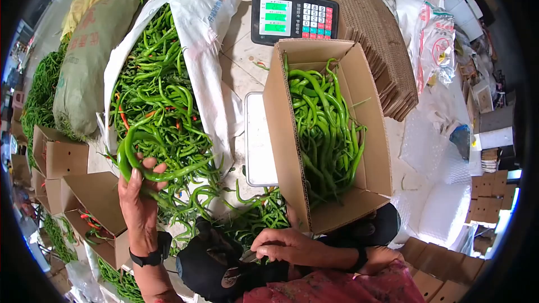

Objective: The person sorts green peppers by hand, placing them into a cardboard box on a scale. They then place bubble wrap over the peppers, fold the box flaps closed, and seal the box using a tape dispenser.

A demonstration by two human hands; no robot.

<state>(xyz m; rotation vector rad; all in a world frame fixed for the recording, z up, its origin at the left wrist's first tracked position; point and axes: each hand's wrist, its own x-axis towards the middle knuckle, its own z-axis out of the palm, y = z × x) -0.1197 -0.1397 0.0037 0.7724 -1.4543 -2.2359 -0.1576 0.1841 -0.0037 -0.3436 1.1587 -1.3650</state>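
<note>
My left hand [137, 182] is closed around a few long green peppers [163, 174], over the front of the heap of green peppers [157, 73] that spills from a white sack [196, 39]. Some red peppers show in that heap. My right hand [281, 245] is near my knee, below the cardboard box, its fingers curled; I cannot make out whether anything is in them. The open cardboard box [377, 134] holds many long green peppers [325, 118] and rests over a white scale plate [259, 140].
A scale display [295, 17] stands behind the box. Stacked flat cardboard [370, 33] lies at the upper right, bubble wrap [443, 202] at the right. Small boxes [92, 196] and a green sack [87, 67] are at the left. Loose peppers [264, 213] lie on the floor.
</note>
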